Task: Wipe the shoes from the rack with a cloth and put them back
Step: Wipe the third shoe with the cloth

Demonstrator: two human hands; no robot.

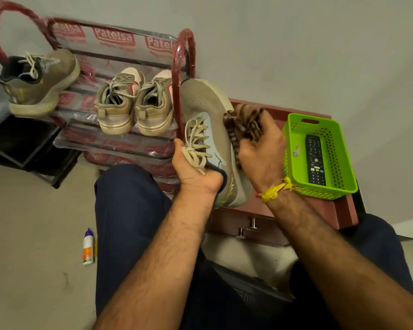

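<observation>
My left hand (193, 170) grips a tan mesh sneaker (208, 108) at its tongue and laces, toe pointing up and away from me. My right hand (262, 151) holds a bunched brown checked cloth (244, 125) against the sneaker's right side. The red-framed shoe rack (184, 67) stands behind at the left. On its top shelf lies the matching tan sneaker (38, 84) at the far left. A pair of beige lace-up shoes (134, 103) sits in the shelf's middle, heels toward me.
A green plastic basket (339, 167) holding a black remote (315, 159) rests on a low maroon drawer unit (255, 225) at the right. A small white glue bottle (88, 247) lies on the floor at the left. A black stand (22, 148) sits left of the rack.
</observation>
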